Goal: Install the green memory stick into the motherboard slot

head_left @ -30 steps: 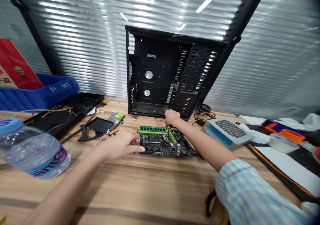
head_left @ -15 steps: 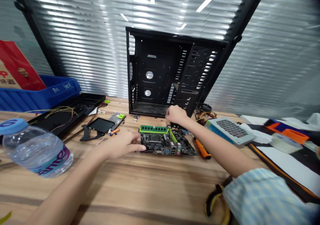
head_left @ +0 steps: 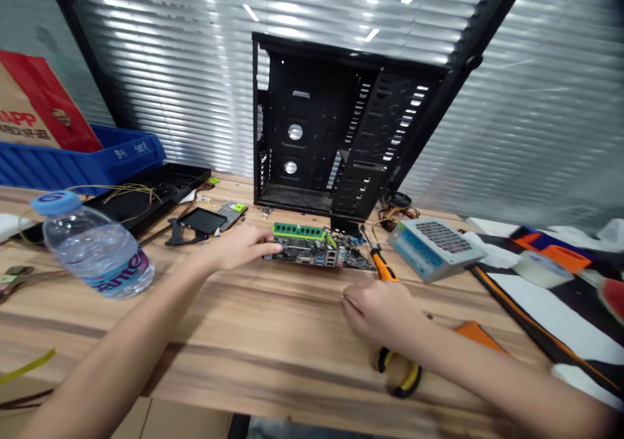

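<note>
My left hand [head_left: 242, 247] reaches forward and pinches the left edge of a black motherboard [head_left: 319, 255] lying flat on the wooden table. A green memory stick [head_left: 298, 231] stands along the board's far edge. My right hand [head_left: 379, 310] hovers low over the table, well in front of the board, with its fingers loosely stretched to the left and nothing in them. An orange-handled screwdriver [head_left: 381, 266] lies just beyond it, and yellow-handled pliers [head_left: 404, 377] lie partly under its wrist. An empty black computer case [head_left: 336, 133] stands upright behind the board.
A power supply [head_left: 429, 247] sits right of the board. A water bottle [head_left: 97, 250] lies on its side at left, with a black side panel [head_left: 146, 195], a small black drive [head_left: 199, 221] and a blue bin [head_left: 97, 162] behind it. A tape roll [head_left: 536, 266] sits far right.
My right hand has drawn back from the foot of the case to the table near the pliers. The left hand stays at the board's left edge. The view has shifted back.
</note>
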`<state>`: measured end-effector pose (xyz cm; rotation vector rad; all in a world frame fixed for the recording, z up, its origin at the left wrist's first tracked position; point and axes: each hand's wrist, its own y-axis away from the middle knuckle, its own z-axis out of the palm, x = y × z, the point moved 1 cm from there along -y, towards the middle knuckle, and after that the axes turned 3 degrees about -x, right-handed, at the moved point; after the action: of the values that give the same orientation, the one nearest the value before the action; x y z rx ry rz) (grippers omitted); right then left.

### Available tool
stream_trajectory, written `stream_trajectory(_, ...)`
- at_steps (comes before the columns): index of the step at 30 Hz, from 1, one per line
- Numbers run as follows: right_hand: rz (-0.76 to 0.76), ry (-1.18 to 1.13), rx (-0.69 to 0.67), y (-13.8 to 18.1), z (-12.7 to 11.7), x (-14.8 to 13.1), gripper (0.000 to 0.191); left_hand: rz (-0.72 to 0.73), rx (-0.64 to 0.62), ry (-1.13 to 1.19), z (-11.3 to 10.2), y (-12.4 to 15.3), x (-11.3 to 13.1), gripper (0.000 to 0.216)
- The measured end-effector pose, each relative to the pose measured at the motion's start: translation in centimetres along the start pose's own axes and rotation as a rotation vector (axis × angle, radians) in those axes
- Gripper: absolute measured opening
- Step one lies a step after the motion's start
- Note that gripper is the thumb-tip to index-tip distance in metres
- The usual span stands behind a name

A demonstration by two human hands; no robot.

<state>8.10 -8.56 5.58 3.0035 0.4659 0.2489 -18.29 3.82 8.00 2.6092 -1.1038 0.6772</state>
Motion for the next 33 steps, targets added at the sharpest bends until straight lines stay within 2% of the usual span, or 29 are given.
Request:
stream_trajectory(3, 0.009, 0.04, -0.088, -0.3, 2.0, -0.3, 0.028, -0.011, -0.005, -0.004, -0.1, 0.0, 0.0, 0.046)
stream_trajectory(6, -0.019, 0.016, 0.004, 0.2, 1.2, 0.4, 0.028, -0.023, -0.01, -0.007, -0.1, 0.0, -0.1, 0.047)
stream_trajectory(9, -0.048, -0.094, 0.256, 1.6, -2.1, 2.3, 0.029, -0.008, -0.017, -0.016, 0.0, 0.0, -0.1, 0.047)
stream_trajectory(12, 0.0, -0.217, 0.529, 2.3, -6.5, 4.7, 0.029, 0.012, -0.028, -0.041, 0.0, 0.0, -0.1, 0.046)
stream_trajectory(15, 0.049, -0.231, 0.612, 0.8, -9.6, 6.3, 0.03, 0.007, -0.055, -0.082, 0.1, 0.1, -0.2, 0.045)
stream_trajectory(18, 0.067, -0.241, 0.492, -2.7, -10.5, 6.2, 0.024, 0.01, -0.083, -0.122, 0.3, 0.1, -0.2, 0.041)
stream_trajectory(20, 0.073, -0.222, 0.37, -5.5, -10.3, 5.5, 0.02, 0.011, -0.096, -0.129, 0.4, 0.2, -0.1, 0.037)
stream_trajectory(24, 0.084, -0.167, 0.223, -11.0, -9.3, 3.3, 0.018, 0.021, -0.111, -0.11, 0.5, 0.3, 0.0, 0.031)
stream_trajectory(29, -0.027, -0.135, 0.087, -17.1, -8.4, -0.1, 0.02, -0.007, -0.158, -0.081, 0.3, 0.7, 0.0, 0.024)
stream_trajectory(33, -0.098, -0.071, 0.08, -21.9, -7.4, -3.1, 0.023, -0.041, -0.168, -0.07, 0.2, 0.9, 0.1, 0.024)
